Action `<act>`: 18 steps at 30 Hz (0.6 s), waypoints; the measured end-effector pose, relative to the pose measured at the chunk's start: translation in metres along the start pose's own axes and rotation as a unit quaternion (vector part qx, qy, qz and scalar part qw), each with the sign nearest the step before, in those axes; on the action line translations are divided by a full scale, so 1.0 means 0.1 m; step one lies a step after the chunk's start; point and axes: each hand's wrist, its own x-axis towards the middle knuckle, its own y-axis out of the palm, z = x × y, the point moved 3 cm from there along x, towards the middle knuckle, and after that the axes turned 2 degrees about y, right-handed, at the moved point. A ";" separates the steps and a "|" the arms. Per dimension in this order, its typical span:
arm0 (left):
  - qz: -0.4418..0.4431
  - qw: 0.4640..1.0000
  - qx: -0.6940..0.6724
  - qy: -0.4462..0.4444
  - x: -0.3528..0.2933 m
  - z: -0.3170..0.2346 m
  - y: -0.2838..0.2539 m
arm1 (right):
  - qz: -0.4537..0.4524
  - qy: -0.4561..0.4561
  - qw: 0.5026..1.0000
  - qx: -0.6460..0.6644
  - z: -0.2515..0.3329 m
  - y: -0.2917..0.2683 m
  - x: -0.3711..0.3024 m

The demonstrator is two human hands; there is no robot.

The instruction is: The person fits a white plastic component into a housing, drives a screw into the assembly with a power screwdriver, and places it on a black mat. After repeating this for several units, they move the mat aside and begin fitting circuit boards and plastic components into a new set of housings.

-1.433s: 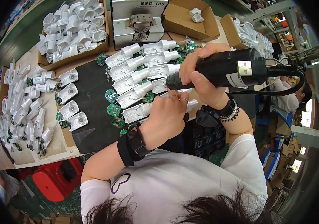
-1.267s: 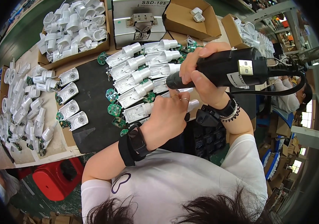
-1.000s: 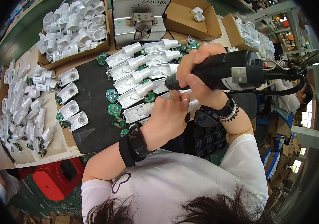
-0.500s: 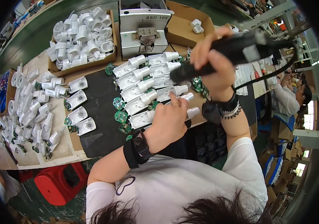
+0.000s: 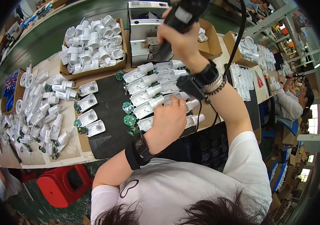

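Note:
In my right hand (image 5: 184,45) is a black corded electric screwdriver (image 5: 182,18), fingers wrapped round its body. Its tapered end points down in front of the silver screw feeder box (image 5: 139,28); the very tip is hard to make out. My left hand (image 5: 167,122) lies over the near end of two rows of white plastic housings (image 5: 145,81), its bent fingers pressing on one housing (image 5: 182,96) in the right-hand row. That hand partly hides the housings beneath it. Green circuit boards (image 5: 130,120) stick out along the left ends of the rows.
A black mat (image 5: 109,144) lies under the rows. More housings with boards (image 5: 89,117) sit at its left, beside a loose pile (image 5: 36,112). A carton of white caps (image 5: 92,45) stands behind. The screwdriver's cable (image 5: 238,41) hangs at right, and a co-worker (image 5: 289,97) sits beyond.
My right hand has carried the screwdriver left and away from the housings, towards the feeder box. My left hand stays on the housings. The whole view has shifted slightly.

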 end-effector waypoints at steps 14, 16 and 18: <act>0.039 0.999 0.001 -0.019 0.10 -0.03 -0.03 | -0.085 -0.034 0.994 0.064 0.00 -0.08 0.22; 0.031 0.999 0.008 -0.015 0.09 -0.02 -0.02 | -0.034 -0.090 0.995 0.007 0.01 -0.07 0.17; 0.012 1.000 0.017 -0.001 0.08 -0.02 -0.01 | -0.036 -0.073 0.996 0.024 -0.04 -0.04 0.11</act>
